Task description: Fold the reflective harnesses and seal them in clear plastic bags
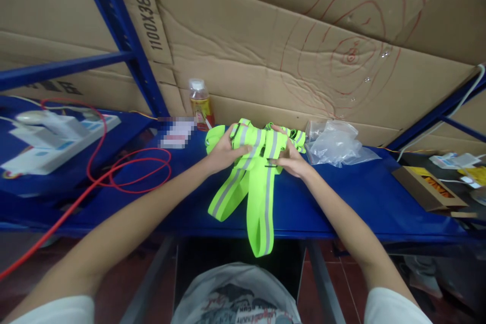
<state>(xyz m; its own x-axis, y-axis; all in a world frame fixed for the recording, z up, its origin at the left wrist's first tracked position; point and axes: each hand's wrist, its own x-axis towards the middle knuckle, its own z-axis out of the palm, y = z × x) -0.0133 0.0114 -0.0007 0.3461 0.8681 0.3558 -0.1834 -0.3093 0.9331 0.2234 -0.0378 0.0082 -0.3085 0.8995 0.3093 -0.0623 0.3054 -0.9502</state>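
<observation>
Both hands grip a bundle of neon-yellow reflective straps (261, 192) with grey stripes, over the front half of the blue table. My left hand (227, 152) is closed on the bundle's left side, its thumb lying across the front. On the right side, my right hand (290, 157) pinches the folded bands near a small black buckle. Two loops hang down from the bundle, one reaching past the table's front edge. More yellow straps (215, 136) lie behind the hands; how they join the held ones is hidden.
A bottle (201, 104) with a yellow label stands against the cardboard. Clear plastic bags (337, 144) lie right of the straps. Left are a red cable (131, 172) and a white power strip (63, 144). An open cardboard box (429, 187) sits at right; blue posts (121, 35) frame the table.
</observation>
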